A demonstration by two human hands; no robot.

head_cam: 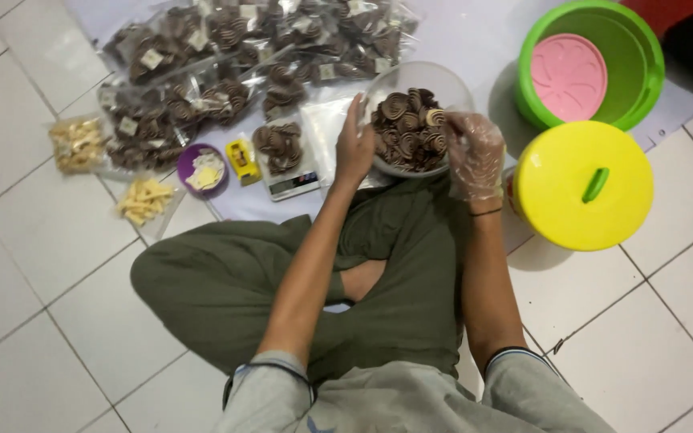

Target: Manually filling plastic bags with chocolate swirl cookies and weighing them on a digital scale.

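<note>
Sitting cross-legged on a white tiled floor [34, 265], we see a pale sheet [475, 40] spread ahead of us. Our bare left hand [354, 148] grips the near rim of a clear bowl [411, 80] heaped with brown spiral cookies [407, 132]. Our right hand [473, 152], in a clear plastic glove, pinches one cookie [435, 117] above the heap. Left of the bowl, a bagged portion sits on a small scale [289, 183]; sealed cookie bags [226, 48] lie beyond. A yellow-lidded tub [583, 186] and an open green tub [639, 72] stand to the right.
</note>
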